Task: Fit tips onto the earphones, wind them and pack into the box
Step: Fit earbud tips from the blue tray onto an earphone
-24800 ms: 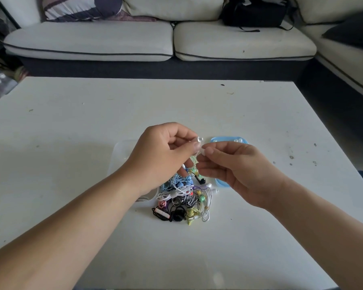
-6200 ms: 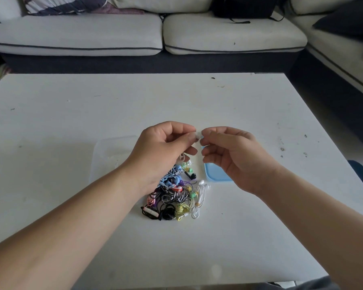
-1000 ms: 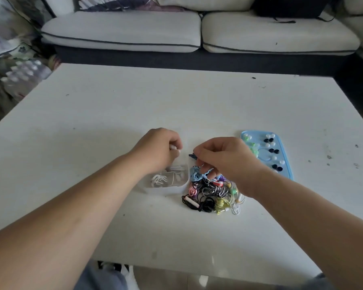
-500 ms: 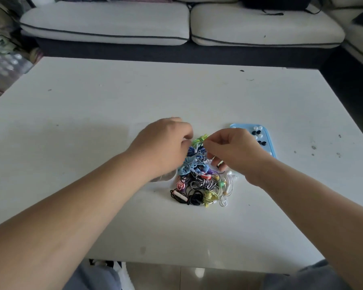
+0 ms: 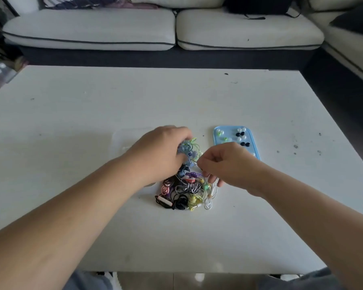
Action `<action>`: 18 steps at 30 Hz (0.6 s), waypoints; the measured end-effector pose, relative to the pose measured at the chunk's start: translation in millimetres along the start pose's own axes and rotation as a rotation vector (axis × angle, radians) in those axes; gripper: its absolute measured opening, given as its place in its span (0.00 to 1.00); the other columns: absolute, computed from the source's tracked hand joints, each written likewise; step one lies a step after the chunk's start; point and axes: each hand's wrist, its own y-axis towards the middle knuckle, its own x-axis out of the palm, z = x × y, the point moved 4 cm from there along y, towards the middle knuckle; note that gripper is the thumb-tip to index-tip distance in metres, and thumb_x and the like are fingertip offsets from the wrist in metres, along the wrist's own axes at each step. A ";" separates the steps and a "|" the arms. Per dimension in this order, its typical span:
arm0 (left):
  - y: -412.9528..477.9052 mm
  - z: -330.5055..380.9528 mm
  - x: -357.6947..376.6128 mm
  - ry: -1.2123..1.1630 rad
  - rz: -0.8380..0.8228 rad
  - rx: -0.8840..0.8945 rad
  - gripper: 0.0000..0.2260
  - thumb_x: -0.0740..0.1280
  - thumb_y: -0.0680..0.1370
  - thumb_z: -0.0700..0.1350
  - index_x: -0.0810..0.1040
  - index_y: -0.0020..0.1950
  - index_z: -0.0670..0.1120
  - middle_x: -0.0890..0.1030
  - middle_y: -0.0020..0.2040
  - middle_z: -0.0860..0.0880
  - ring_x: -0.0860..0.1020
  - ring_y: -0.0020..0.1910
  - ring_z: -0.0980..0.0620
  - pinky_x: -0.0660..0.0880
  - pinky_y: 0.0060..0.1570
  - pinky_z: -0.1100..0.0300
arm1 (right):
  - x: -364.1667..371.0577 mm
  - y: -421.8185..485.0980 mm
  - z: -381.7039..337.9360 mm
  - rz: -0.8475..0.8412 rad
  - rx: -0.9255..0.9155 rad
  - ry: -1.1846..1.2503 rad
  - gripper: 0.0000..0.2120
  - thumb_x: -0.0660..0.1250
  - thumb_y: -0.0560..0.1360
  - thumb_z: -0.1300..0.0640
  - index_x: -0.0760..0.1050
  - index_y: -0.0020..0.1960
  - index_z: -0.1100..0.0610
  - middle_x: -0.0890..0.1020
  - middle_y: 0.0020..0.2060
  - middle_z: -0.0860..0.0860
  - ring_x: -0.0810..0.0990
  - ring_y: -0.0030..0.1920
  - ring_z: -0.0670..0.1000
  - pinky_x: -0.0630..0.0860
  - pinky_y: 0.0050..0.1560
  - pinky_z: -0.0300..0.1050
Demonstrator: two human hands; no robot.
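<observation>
Moved: your right hand (image 5: 228, 164) has dropped to the right edge of the earphone pile (image 5: 182, 189), uncovering more blue tray (image 5: 255, 141).
Left hand (image 5: 161, 151): fingers curled round a blue earphone bundle (image 5: 186, 147), atop pile.
Right fingers (image 5: 203, 166): pinching a thin cord (image 5: 195, 162).
Pile: mid-tabletop (image 5: 197, 101).

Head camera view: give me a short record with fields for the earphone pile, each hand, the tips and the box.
earphone pile: tangled, many colours, on the white table
left hand: grips a blue earphone bundle at the pile's far end
right hand: fingers curled at the pile's right edge; what they pinch is unclear
tips: loose black, white and green ones on the blue tray
box: clear, mostly hidden behind the left hand
</observation>
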 end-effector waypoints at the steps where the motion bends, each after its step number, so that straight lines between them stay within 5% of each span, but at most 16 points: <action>1: -0.6 0.1 -6.0 -0.073 0.018 -0.032 0.19 0.71 0.77 0.44 0.76 0.68 0.55 0.77 0.50 0.57 0.76 0.44 0.55 0.70 0.42 0.66 | 0.0 0.4 -0.3 0.004 -0.004 0.019 0.06 0.67 0.79 0.57 0.83 0.46 0.56 0.87 0.37 0.52 0.83 0.33 0.46 0.81 0.37 0.43; 7: -1.2 5.3 -18.7 -0.689 0.057 -0.226 0.18 0.69 0.75 0.33 0.84 0.56 0.54 0.84 0.46 0.54 0.84 0.47 0.50 0.82 0.51 0.60 | -1.3 2.8 -6.6 0.046 -0.020 0.302 0.13 0.67 0.78 0.65 0.79 0.61 0.54 0.85 0.47 0.60 0.86 0.39 0.52 0.86 0.46 0.51; 9: -1.2 9.9 -19.5 -0.865 0.029 -0.256 0.17 0.66 0.75 0.28 0.86 0.52 0.47 0.82 0.41 0.49 0.84 0.43 0.48 0.82 0.45 0.60 | -2.4 3.3 -8.8 0.044 -0.051 0.384 0.16 0.69 0.77 0.66 0.79 0.62 0.53 0.84 0.50 0.57 0.86 0.41 0.54 0.85 0.50 0.57; 14: -2.1 20.2 -26.7 -1.313 -0.018 -0.273 0.14 0.60 0.73 0.29 0.84 0.47 0.37 0.75 0.39 0.44 0.81 0.37 0.44 0.83 0.45 0.54 | -5.3 1.7 -10.3 0.018 -0.107 0.335 0.23 0.74 0.74 0.64 0.79 0.65 0.45 0.83 0.54 0.46 0.84 0.43 0.47 0.80 0.48 0.44; 16: -1.7 21.0 -27.3 -1.368 -0.013 -0.281 0.15 0.57 0.76 0.26 0.83 0.46 0.37 0.76 0.38 0.44 0.83 0.39 0.41 0.84 0.47 0.52 | -5.1 1.0 -12.3 -0.036 -0.141 0.385 0.18 0.73 0.76 0.64 0.81 0.62 0.48 0.86 0.49 0.48 0.84 0.46 0.53 0.79 0.50 0.46; 18: -1.7 20.7 -26.9 -1.374 -0.006 -0.285 0.15 0.58 0.77 0.26 0.82 0.45 0.39 0.77 0.37 0.44 0.84 0.41 0.40 0.84 0.47 0.52 | -4.4 1.0 -12.9 -0.105 -0.177 0.519 0.19 0.72 0.74 0.63 0.80 0.64 0.54 0.86 0.55 0.54 0.84 0.52 0.60 0.81 0.53 0.50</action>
